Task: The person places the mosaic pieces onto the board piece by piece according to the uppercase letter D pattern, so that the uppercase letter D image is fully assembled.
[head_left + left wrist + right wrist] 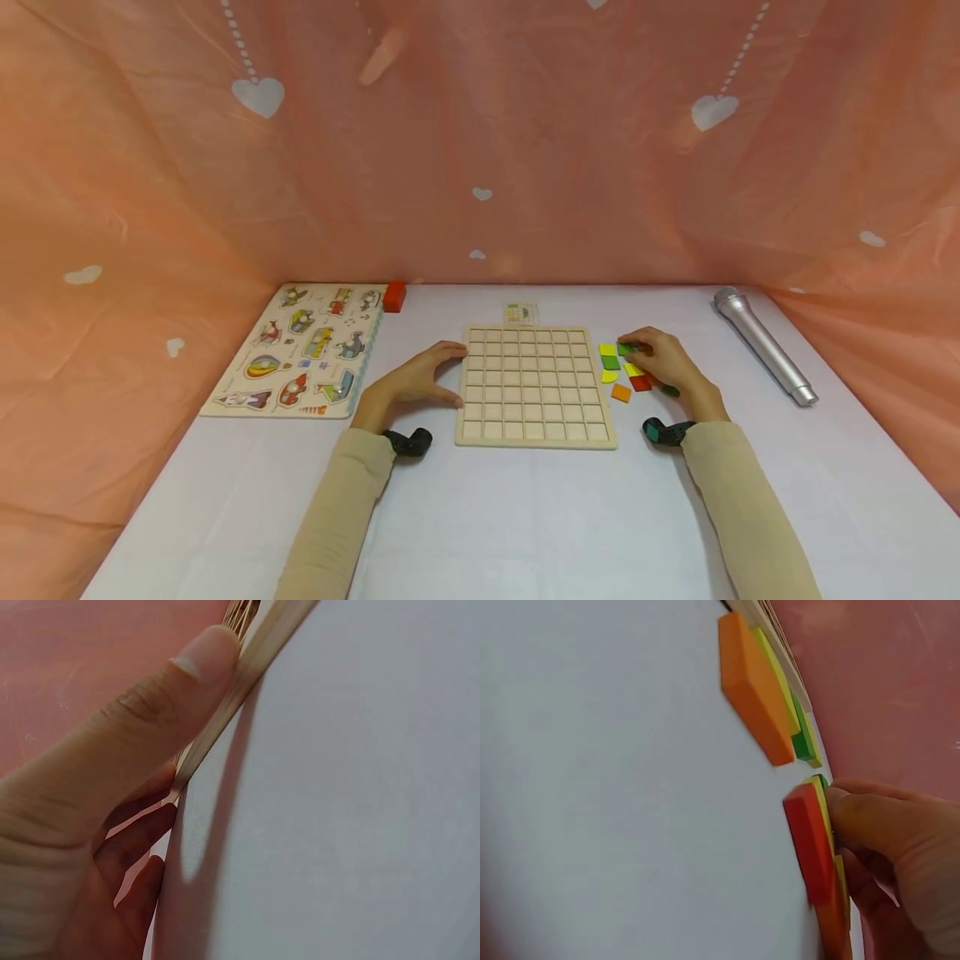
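Observation:
A wooden grid board (pixel 535 445) lies flat in front of me. My left hand (pixel 414 379) is at its left side, thumb and fingers spread apart; in the left wrist view the thumb (pixel 165 697) touches the board's edge (pixel 251 679). To the right of the board lie small coloured tiles. My right hand (pixel 667 364) is over them, pinching a green tile (pixel 626 348) between thumb and fingertips. Below that hand are a yellow tile (pixel 633 369) and a red tile (pixel 808 844), partly covered by it. An orange tile (pixel 621 392) lies nearer me.
A picture puzzle board (pixel 288 354) lies at the left, with a red block (pixel 393 297) by its far corner. Behind the grid board is a small printed card (pixel 521 313). A silver microphone (pixel 765 346) lies at the right. Pink cloth (pixel 480 142) hangs around the table.

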`<state>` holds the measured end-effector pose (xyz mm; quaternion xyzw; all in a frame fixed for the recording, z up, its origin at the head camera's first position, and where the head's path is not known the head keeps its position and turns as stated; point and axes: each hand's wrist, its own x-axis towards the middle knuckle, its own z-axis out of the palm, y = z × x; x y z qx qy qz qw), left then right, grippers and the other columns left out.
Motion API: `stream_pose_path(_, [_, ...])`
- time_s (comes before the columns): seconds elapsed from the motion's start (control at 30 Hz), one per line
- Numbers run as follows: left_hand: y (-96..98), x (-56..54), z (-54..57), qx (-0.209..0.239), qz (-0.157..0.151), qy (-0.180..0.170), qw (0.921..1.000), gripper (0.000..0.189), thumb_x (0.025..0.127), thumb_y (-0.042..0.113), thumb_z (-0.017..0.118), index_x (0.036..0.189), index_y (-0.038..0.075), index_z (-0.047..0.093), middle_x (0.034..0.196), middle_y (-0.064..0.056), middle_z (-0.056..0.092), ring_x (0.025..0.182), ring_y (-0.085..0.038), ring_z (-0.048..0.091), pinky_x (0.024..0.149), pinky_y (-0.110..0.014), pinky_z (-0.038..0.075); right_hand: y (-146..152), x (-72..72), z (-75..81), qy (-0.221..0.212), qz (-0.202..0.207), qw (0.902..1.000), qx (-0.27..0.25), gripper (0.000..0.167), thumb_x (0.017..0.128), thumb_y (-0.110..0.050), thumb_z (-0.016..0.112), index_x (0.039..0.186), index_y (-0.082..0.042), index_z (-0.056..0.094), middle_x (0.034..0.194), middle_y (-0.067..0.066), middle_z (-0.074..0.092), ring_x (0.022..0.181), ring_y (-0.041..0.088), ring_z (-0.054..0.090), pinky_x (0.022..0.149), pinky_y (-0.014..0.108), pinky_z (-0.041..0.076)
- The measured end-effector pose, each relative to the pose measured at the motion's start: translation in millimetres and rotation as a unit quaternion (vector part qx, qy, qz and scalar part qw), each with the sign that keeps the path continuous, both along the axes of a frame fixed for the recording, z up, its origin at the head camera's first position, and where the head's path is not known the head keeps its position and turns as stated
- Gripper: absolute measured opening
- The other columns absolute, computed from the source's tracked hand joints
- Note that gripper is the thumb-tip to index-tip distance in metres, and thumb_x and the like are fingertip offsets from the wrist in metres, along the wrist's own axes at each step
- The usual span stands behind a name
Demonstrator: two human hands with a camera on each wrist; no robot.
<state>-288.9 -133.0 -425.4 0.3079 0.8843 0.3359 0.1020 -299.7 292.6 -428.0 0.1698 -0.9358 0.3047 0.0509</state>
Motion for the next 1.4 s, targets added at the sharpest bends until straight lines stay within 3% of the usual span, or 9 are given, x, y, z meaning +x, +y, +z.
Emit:
stream_pose_path(0.2, [-0.7,0.7,-0.5,-0.002,-0.001,0.01,0.9999,0.086,0.067,0.027,0.084,0.138,0.001,0.042,0.143,-0.012,0.038,0.135,-0.028,0.03,0.114,-0.041,0.022,-3,-1.6,3.4,0.0,-0.01,1.0,-0.002,0.028,0.086,-0.002,0.063,0.113,0.006,0.062,0.109,0.024,0.058,0.098,0.036,0.054,0.092,0.051,0.045])
stream_pose_path(0.4, [-1.7,0.6,-1.0,-0.003,0.001,0.017,0.9998,0.085,0.067,0.025,0.084,0.137,0.0,0.042,0.143,-0.013,0.037,0.135,-0.028,0.03,0.114,-0.041,0.022,-20,-1.9,16.4,-0.015,-0.026,0.9978,-0.059,0.031,0.088,-0.008,0.063,0.117,0.004,0.061,0.114,0.022,0.057,0.102,0.034,0.054,0.093,0.049,0.046])
stream_pose_path(0.63, [-0.7,1.6,1.1,-0.003,0.003,0.015,0.9999,0.085,0.068,0.025,0.084,0.137,0.0,0.042,0.143,-0.014,0.037,0.135,-0.029,0.03,0.114,-0.042,0.023,-62,-1.3,32.0,0.029,0.034,0.9914,-0.123,0.03,0.088,-0.005,0.062,0.116,0.006,0.06,0.111,0.02,0.056,0.1,0.033,0.055,0.093,0.047,0.048])
stream_pose_path(0.8, [0.0,1.9,1.3,-0.001,0.001,0.013,0.9999,0.085,0.068,0.025,0.084,0.137,-0.001,0.042,0.143,-0.015,0.037,0.135,-0.03,0.03,0.114,-0.042,0.022,-99,-0.9,39.1,0.025,0.057,0.9869,-0.148,0.029,0.088,-0.005,0.062,0.116,0.005,0.061,0.111,0.018,0.054,0.097,0.031,0.054,0.091,0.044,0.049])
stream_pose_path(1.1, [0.5,1.3,0.4,-0.008,0.006,0.0,1.0,0.085,0.068,0.024,0.084,0.138,0.001,0.041,0.145,-0.014,0.034,0.137,-0.03,0.027,0.114,-0.041,0.021,-152,-9.9,26.0,0.014,0.113,0.9857,-0.124,0.028,0.088,-0.006,0.063,0.114,0.004,0.063,0.107,0.017,0.057,0.095,0.029,0.056,0.085,0.039,0.052])
stream_pose_path(1.4, [0.1,-0.2,0.3,-0.014,0.004,0.005,0.9999,0.085,0.069,0.028,0.083,0.139,0.003,0.042,0.145,-0.012,0.035,0.136,-0.028,0.028,0.114,-0.041,0.023,-188,-16.7,11.9,-0.007,0.107,0.9888,-0.104,0.028,0.086,-0.011,0.066,0.111,0.002,0.065,0.106,0.013,0.058,0.093,0.024,0.056,0.081,0.035,0.05])
